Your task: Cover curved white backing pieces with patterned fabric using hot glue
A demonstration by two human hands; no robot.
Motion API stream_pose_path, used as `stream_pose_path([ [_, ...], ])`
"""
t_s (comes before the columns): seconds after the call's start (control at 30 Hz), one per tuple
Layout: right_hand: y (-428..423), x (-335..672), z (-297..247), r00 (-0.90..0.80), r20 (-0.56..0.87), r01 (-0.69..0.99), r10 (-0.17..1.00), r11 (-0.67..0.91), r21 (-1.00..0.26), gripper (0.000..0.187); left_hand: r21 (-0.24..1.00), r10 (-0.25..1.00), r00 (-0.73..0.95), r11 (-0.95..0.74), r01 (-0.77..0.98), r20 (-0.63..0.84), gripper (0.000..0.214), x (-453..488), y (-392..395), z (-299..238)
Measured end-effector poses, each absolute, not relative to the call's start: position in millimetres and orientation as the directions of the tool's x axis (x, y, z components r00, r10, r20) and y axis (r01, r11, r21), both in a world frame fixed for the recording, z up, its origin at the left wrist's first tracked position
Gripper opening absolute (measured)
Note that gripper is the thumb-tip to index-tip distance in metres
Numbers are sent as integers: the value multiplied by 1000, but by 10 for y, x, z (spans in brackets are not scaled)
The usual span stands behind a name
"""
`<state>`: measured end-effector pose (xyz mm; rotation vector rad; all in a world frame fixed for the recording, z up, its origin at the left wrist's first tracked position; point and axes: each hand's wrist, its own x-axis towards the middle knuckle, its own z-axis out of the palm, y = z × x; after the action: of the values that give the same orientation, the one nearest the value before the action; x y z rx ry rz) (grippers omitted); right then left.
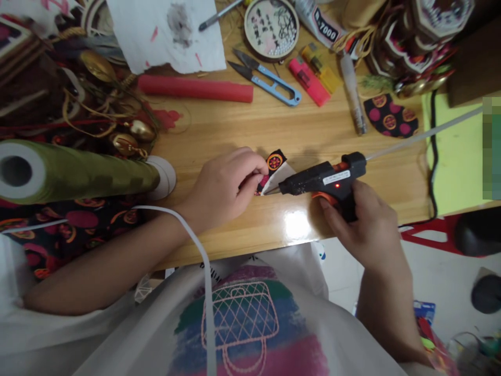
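Note:
My left hand point(230, 180) pinches a small piece of black patterned fabric point(276, 161) with orange and magenta motifs, just above the table. A pale underside or backing shows along the fabric's right side. My right hand point(370, 224) is wrapped round the handle of a black hot glue gun point(326, 177), with a finger at its orange trigger. The gun's nozzle points left and meets the lower edge of the fabric near my left fingertips. A red light glows on its body, and a long glue stick point(422, 138) sticks out behind.
Blue thread snips point(276, 86), lighters point(309, 81), a red stick point(195, 89) and a pen-like tube point(353, 96) lie behind my hands. A curved fabric piece point(391, 117) is at right. An olive ribbon roll point(78, 172) stands left. A white cord point(203, 256) crosses my left forearm.

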<state>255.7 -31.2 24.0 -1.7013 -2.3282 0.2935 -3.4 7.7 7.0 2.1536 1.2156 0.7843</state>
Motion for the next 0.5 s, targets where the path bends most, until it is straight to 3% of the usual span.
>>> stream_pose_path([
  [0.23, -328, 2578, 250, -300, 67, 900, 952, 305, -312, 18, 695, 873, 425, -458, 554, 237, 12, -26, 75, 70],
  [0.5, -290, 2609, 185, -256, 166, 916, 953, 293, -274, 21, 711, 877, 422, -447, 542, 230, 13, -26, 72, 75],
])
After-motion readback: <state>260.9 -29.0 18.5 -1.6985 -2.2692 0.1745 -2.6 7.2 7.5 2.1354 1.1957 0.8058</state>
